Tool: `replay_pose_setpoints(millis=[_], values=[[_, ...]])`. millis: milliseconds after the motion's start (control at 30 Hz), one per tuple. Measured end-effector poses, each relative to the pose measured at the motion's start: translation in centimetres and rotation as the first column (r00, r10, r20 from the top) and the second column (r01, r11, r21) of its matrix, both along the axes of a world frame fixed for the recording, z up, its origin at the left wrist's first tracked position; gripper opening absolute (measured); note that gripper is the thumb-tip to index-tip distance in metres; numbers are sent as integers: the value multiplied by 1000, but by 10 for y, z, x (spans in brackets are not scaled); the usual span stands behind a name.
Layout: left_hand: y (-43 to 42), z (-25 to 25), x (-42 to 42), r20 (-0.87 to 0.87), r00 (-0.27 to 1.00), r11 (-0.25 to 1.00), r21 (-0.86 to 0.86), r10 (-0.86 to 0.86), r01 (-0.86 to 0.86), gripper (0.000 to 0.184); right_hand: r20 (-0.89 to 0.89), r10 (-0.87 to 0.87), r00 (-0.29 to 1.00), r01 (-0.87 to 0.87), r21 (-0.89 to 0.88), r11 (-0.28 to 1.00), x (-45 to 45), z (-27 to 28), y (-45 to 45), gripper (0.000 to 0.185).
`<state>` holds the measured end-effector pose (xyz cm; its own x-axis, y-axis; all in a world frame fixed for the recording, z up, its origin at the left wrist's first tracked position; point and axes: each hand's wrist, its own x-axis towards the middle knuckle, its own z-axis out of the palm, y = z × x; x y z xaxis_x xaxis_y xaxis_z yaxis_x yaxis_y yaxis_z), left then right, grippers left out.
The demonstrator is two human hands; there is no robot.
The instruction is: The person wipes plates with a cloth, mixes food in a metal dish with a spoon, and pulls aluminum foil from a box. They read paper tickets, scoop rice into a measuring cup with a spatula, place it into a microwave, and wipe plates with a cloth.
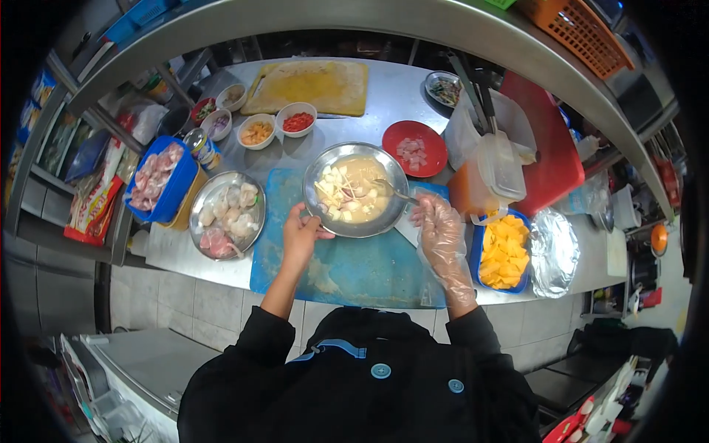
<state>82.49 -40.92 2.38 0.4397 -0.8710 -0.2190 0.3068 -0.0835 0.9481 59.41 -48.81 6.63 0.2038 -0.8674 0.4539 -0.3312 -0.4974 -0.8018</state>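
A metal bowl (313, 215) stands on the blue cutting board (325, 273), with pale cut pieces in a beige liquid (365, 171) inside. My left hand (301, 232), bare, grips the bowl's rim at its lower left. In a clear plastic glove, my right hand (442, 229) is closed round the handle end of a metal spoon (399, 194). The spoon's head dips into the mixture at the bowl's right side. Beyond the bowl's upper right is a red plate (436, 140) with pale pink diced pieces.
Left are a metal plate (227, 251) of raw meat, a blue tub (164, 210) and a can (201, 148). Small bowls (297, 130) and a yellow board (310, 83) lie behind. Right are a plastic pitcher (491, 173), orange chunks (504, 251) and a foil-covered dish (555, 253). A steel shelf (332, 16) spans overhead.
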Motion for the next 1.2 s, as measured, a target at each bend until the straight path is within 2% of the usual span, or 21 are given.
replay_pose_setpoints(millis=[33, 167, 233, 267, 333, 367, 433, 500, 533, 567, 667, 733, 933, 1033, 1100, 1200], values=[[-7, 2, -1, -17, 1000, 1000, -24, -6, 5, 38, 147, 14, 989, -31, 115, 993, -2, 2, -1, 20], [-25, 10, -7, -13, 999, 997, -52, -53, 52, 38, 165, -61, 984, 33, 166, 986, -18, 21, -4, 23], [-30, 11, -11, -17, 997, 997, -45, -69, 68, 38, 317, -154, 936, 50, 312, 949, -28, 37, -5, 27], [-31, 13, -13, -14, 997, 996, -49, -80, 80, 38, 320, -163, 933, 60, 309, 949, -35, 49, -5, 27], [-29, 17, -16, -24, 995, 995, -32, -98, 97, 39, 469, -150, 870, -18, 334, 942, -51, 82, -2, 29], [-29, 15, -17, -20, 994, 994, -34, -107, 107, 39, 473, -157, 867, -10, 331, 943, -62, 96, -2, 29], [-30, 12, -16, -45, 993, 994, -23, -106, 105, 40, 521, -97, 848, -104, 344, 933, -79, 126, 1, 27], [-31, 11, -17, -21, 995, 996, -16, -93, 93, 39, 576, -319, 753, 100, 380, 920, -67, 169, 18, 26], [-32, 11, -18, -3, 997, 997, -12, -72, 72, 38, 649, 11, 760, -258, 287, 923, -87, 179, 18, 24], [-36, 10, -16, 2, 997, 997, -13, -80, 80, 38, 633, 226, 740, -430, 187, 883, -93, 194, 17, 22], [-51, 1, -14, 24, 995, 995, -9, -96, 96, 44, 604, 261, 753, -426, 146, 893, -96, 225, 37, 22], [-69, -4, -15, 30, 995, 992, -81, -91, 93, 46, 571, 293, 767, -426, 112, 898, -94, 235, 48, 22], [-127, -20, -36, -24, 996, 991, -109, -86, 83, 48, 545, 277, 792, -365, 58, 929, -88, 245, 63, 22], [-149, -29, -44, -35, 993, 991, -80, -113, 110, 47, 593, 175, 786, -276, 82, 958, -82, 240, 55, 22], [-160, -35, -48, -69, 990, 990, -77, -120, 115, 47, 641, 44, 766, -198, 171, 965, -73, 218, 39, 22], [-171, -39, -54, -108, 986, 990, -83, -126, 118, 46, 684, -88, 724, -175, 306, 936, -58, 138, 5, 29]])
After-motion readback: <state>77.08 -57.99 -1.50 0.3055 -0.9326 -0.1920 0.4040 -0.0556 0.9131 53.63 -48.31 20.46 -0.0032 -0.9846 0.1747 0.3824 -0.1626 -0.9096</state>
